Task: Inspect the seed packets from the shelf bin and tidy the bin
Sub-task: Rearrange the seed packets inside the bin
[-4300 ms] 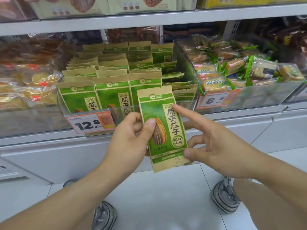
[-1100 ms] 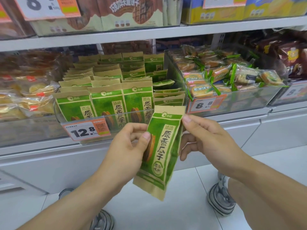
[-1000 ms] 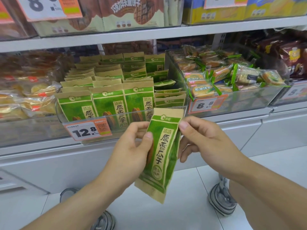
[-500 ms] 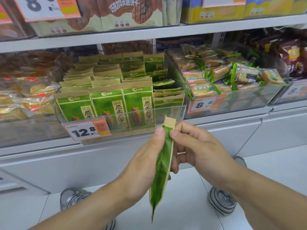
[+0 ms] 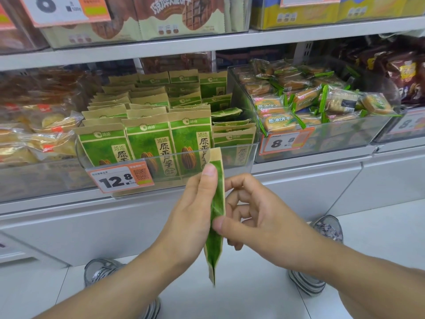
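Where pale floor tiles (image 5: 253, 295) run under a grey shop shelf (image 5: 161, 43), squatting close, grey sneakers (image 5: 322, 245) planted either side. Above, boxed chocolate biscuits (image 5: 179, 17) behind a price tag. On the middle level, a clear plastic bin (image 5: 241, 155) packed with rows of green-and-kraft sunflower seed packets (image 5: 149, 143), upright and facing forward in the left columns, tipped flat and overlapping in the rightmost column. Clipped to the bin front, a price label (image 5: 120, 179) reading 12.8. To the right, a second clear bin (image 5: 345, 139) of scallion biscuits in green-edged wrappers; to the left, clear bags of pastries (image 5: 34, 139).

In front of the bin and below its rim, one seed packet (image 5: 217, 203) held edge-on to the camera: long axis close to vertical, kraft top seal pointing up at the bin front, bottom gusset pointing down toward the floor, only the narrow green side showing. Left hand (image 5: 193, 210) gripping it from the left, thumb pressed flat along the upper edge. Right hand (image 5: 259, 217) pinching it from the right, thumb on the near edge at mid-height, index finger curled toward the packet higher up, other fingers loosely bent behind.
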{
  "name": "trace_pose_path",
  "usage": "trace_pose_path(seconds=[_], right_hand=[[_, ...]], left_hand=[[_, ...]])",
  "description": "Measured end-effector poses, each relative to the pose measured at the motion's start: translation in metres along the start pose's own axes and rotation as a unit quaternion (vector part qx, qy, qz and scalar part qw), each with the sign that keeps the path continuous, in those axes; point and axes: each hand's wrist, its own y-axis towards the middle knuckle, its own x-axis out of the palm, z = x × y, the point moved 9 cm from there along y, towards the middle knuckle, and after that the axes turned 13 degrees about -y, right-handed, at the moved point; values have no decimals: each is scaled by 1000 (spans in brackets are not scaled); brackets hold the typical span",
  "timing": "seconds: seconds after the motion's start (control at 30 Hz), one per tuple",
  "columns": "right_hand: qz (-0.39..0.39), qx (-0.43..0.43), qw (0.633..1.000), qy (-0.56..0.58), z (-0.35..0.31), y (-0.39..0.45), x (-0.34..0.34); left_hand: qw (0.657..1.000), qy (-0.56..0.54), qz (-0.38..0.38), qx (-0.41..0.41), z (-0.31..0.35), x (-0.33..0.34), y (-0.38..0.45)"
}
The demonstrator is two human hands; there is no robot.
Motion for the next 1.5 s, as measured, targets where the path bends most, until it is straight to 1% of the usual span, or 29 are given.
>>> trace_pose_path(seconds=[0.1, 0.23, 0.37, 0.47, 0.6, 0.7, 0.77, 0.9, 1.1, 1.23, 1.33, 1.43, 1.5], right_hand=[[-18, 13, 999, -42, 5, -1, 4], [-45, 21, 996, -75, 7, -4, 9], [-55, 19, 994, -92, 3, -7, 10], [-65, 15, 995, -73, -1, -8, 12], [-57, -7, 997, -55, -3, -7, 11], [-70, -23, 995, -74, -4, -6, 12], [-81, -30, 992, -91, -5, -5, 13], [-99, -38, 987, -122, -5, -4, 15], [-82, -42, 988, -124, -5, -3, 11], [-65, -37, 990, -123, -6, -6, 10], [-63, -24, 991, -113, -9, -8, 15], [-53, -11, 993, -101, -7, -8, 16], [-33, -7, 993, -115, -5, -7, 11]], left_hand=[[999, 16, 44, 21, 4, -7, 1], [997, 17, 75, 27, 6, -14, 1], [997, 3, 79, 24, 8, -13, -1], [997, -8, 72, 17, 6, -11, -3], [997, -39, 68, 20, 7, -12, 0], [997, -44, 66, 22, 7, -13, 1], [996, -47, 79, 21, 7, -17, 2], [992, -86, 95, -16, 2, -24, 5], [984, -148, 93, -26, 0, -28, 10], [980, -180, 71, -42, -4, -29, 13], [977, -198, 33, -65, -9, -24, 14], [986, -155, -27, -50, -4, -8, 11], [996, -77, -37, 3, 8, -3, 10]])
